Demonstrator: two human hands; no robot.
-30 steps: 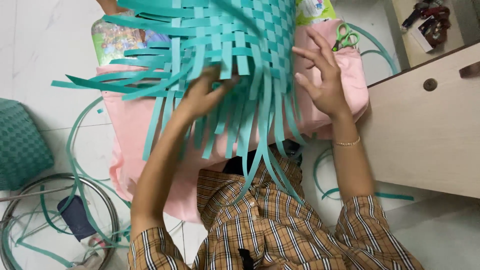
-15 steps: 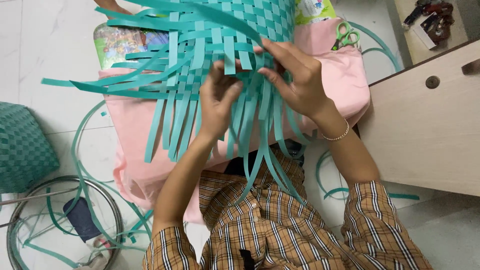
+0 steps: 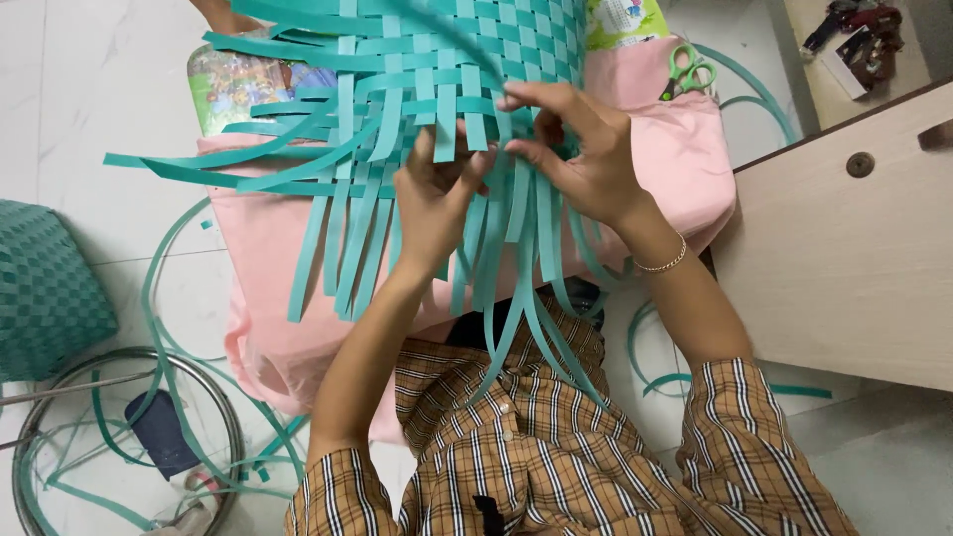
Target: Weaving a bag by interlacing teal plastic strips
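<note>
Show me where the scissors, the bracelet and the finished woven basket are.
scissors (image 3: 687, 67), head view, green handles.
bracelet (image 3: 663, 264), head view, chain on the right wrist.
finished woven basket (image 3: 45, 293), head view, its teal side wall.

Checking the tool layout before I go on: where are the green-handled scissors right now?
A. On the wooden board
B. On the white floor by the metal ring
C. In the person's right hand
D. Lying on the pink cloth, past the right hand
D: the green-handled scissors lie on the pink cloth, beyond the right hand, which with the left hand is on the teal woven strips.
</note>
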